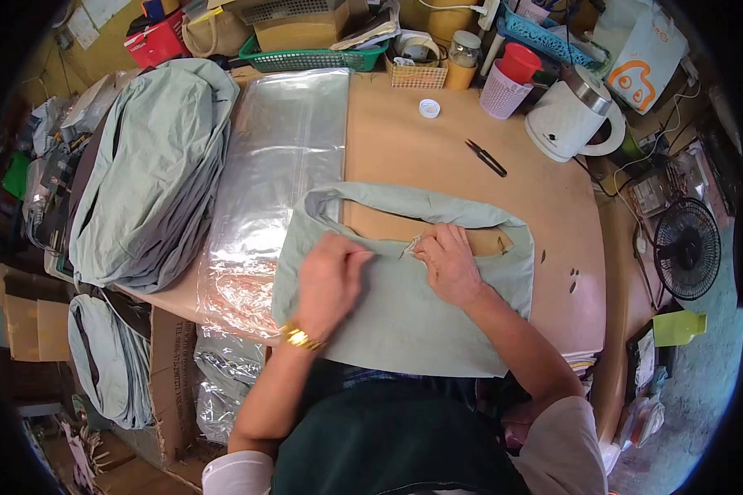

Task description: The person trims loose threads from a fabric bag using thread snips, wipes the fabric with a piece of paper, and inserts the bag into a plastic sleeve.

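Note:
A pale grey-green cloth piece, which looks like a bag with a wide opening along its top, lies flat on the table in front of me. My right hand pinches the near rim of that opening, where a bit of the edge bunches up at the fingertips. To its left, my left hand is closed and slightly blurred, over the same rim. Whether thread or cloth is between its fingertips is too small to make out. A gold-coloured band circles the left wrist.
Clear plastic sheets lie left of the cloth, beside a tall pile of similar cloth pieces. Black thread snips and a white round lid rest beyond it. A white kettle stands back right, a black fan at far right.

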`<action>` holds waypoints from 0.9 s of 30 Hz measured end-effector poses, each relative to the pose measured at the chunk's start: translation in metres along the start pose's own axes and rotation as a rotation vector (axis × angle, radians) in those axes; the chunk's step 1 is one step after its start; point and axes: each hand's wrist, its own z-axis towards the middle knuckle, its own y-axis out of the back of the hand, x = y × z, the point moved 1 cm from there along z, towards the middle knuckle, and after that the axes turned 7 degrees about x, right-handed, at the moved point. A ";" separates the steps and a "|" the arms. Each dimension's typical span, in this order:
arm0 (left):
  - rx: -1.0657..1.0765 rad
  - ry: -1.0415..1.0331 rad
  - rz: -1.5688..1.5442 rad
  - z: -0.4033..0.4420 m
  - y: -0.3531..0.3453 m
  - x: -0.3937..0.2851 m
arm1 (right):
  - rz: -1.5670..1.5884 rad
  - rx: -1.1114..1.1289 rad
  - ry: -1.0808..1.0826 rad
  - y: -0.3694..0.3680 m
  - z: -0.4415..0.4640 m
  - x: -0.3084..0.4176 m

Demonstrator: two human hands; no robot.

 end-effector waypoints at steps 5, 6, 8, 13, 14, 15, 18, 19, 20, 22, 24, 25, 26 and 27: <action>-0.283 0.434 -0.022 -0.060 0.114 0.038 | 0.044 -0.081 0.028 -0.002 0.000 -0.001; -0.243 0.508 0.076 -0.064 0.133 0.040 | 0.051 -0.089 0.045 -0.002 0.000 -0.001; -0.196 0.429 0.177 -0.069 0.147 0.044 | 0.073 -0.114 0.089 -0.004 -0.002 -0.002; 0.190 0.401 -0.365 -0.013 0.062 -0.007 | 0.059 -0.172 0.223 -0.006 -0.007 -0.002; 0.289 0.377 -0.406 -0.004 0.040 -0.009 | 0.036 -0.181 0.222 -0.005 -0.008 -0.002; 0.303 0.258 -0.443 0.006 0.017 -0.014 | 0.012 -0.191 0.221 -0.005 -0.009 -0.001; 0.300 0.181 -0.459 0.030 -0.029 -0.009 | -0.029 -0.229 0.255 -0.005 -0.010 -0.001; 0.443 0.261 -0.448 0.039 -0.031 -0.009 | -0.030 -0.231 0.257 -0.004 -0.010 -0.001; 0.588 0.340 -0.433 0.043 -0.033 -0.010 | -0.037 -0.225 0.255 -0.003 -0.009 -0.001; 0.565 0.340 -0.357 0.044 -0.023 -0.010 | -0.040 -0.223 0.248 -0.003 -0.010 -0.002; 0.542 0.342 -0.277 0.041 -0.009 -0.007 | -0.026 -0.205 0.243 -0.005 -0.009 -0.004; 0.481 0.309 -0.224 0.034 -0.002 -0.006 | -0.020 -0.207 0.241 -0.005 -0.009 -0.005; 0.423 0.279 -0.171 0.026 0.007 -0.004 | -0.018 -0.207 0.232 -0.005 -0.009 -0.006; 0.357 0.255 -0.109 0.019 0.020 -0.003 | -0.016 -0.207 0.224 -0.006 -0.009 -0.005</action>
